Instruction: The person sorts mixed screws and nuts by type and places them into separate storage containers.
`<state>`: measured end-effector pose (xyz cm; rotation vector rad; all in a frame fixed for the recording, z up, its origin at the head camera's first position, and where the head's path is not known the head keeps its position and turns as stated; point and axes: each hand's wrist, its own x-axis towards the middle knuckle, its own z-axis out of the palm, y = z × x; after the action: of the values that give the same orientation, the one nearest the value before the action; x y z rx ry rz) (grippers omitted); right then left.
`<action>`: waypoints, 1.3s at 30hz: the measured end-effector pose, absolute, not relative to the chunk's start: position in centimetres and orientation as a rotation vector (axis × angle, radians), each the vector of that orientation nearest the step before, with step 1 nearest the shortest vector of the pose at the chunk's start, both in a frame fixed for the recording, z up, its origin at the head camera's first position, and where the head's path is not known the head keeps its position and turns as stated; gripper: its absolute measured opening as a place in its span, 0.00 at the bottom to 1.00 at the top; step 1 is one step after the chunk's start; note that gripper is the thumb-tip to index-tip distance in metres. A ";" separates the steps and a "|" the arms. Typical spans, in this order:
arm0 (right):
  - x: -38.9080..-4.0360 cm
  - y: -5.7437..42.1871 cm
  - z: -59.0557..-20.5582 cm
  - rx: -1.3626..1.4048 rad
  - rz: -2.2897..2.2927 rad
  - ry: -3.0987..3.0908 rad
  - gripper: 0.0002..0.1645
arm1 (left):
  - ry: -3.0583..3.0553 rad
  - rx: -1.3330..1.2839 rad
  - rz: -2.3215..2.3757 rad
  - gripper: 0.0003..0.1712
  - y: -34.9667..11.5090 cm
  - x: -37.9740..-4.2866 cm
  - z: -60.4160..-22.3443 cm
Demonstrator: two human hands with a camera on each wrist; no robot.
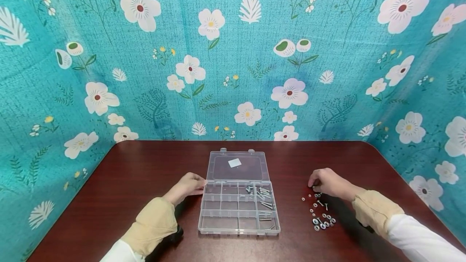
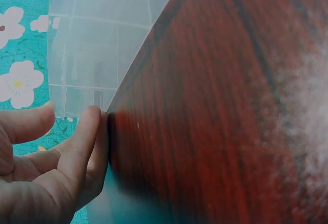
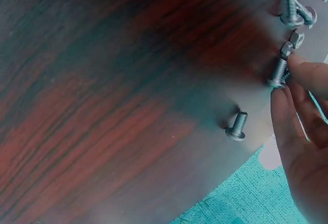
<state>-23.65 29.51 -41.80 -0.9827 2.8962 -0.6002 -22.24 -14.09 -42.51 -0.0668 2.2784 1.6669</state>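
Observation:
A clear plastic compartment box [image 1: 238,230] lies with its lid [image 1: 255,169] folded back. Screws [image 1: 265,205] fill parts of its right-hand compartments, and a few small pieces [image 1: 249,189] sit one column over. My left hand [image 1: 187,187] touches the box's left side near the hinge, fingers [image 2: 84,137] fairly straight and thumb apart from them. Off to the right, my right hand [image 1: 333,185] reaches down to loose hardware. Between its thumb and fingertips it pinches a bolt [image 3: 278,74]. Another bolt [image 3: 237,126] stands on its head close by.
Loose nuts, washers and bolts [image 1: 323,226] are scattered on the dark wooden table [image 1: 145,157] right of the box. More bolts [image 3: 292,11] and nuts [image 3: 297,38] lie beyond the right fingertips. A flowered turquoise cloth [image 1: 233,72] hangs behind the table.

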 end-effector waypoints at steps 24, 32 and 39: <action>-22.9 29.6 -41.5 -0.650 -0.548 2.890 0.08 | 2.295 -0.055 1.647 0.15 -14.2 -22.3 -42.8; -22.8 30.0 -41.4 -0.529 -0.579 2.869 0.10 | 2.277 -0.021 1.655 0.15 -14.2 -22.2 -42.7; -22.5 30.2 -41.1 -0.442 -0.542 2.844 0.11 | 2.275 -0.059 1.655 0.15 -14.1 -22.2 -42.5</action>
<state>-22.51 30.17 -41.12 -0.4425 2.8436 -0.5425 -22.18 -14.12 -42.45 -0.0592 2.2754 1.6552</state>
